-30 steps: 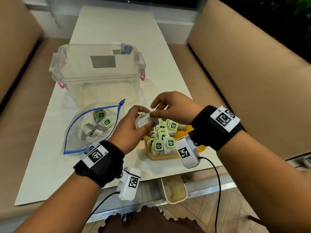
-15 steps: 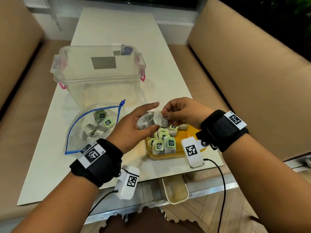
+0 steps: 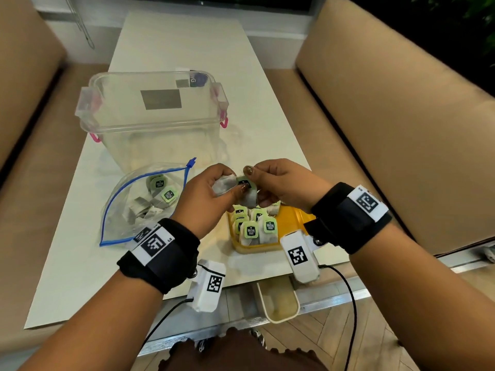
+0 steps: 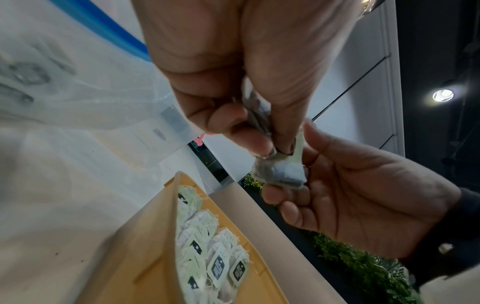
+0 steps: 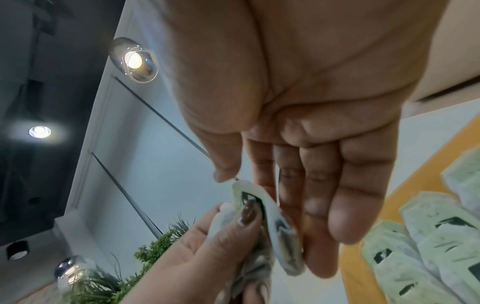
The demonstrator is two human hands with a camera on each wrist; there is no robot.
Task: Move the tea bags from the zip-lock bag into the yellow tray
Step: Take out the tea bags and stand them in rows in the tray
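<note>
Both hands meet just above the far-left corner of the yellow tray, which holds several green-tagged tea bags. My left hand grips a small bunch of tea bags between thumb and fingers. One tea bag hangs from the bunch. My right hand pinches it, thumb on its green tag and fingers behind the pouch. The zip-lock bag lies open to the left of the left hand, with a few tea bags inside.
A clear lidless plastic box with pink clips stands behind the zip-lock bag on the white table. Beige benches flank the table. A cream container sits below the table's near edge.
The left fingers, stretched out half a second ago, have curled back round the bunch. The right hand keeps its pinch, and one tagged bag now hangs between the hands.
</note>
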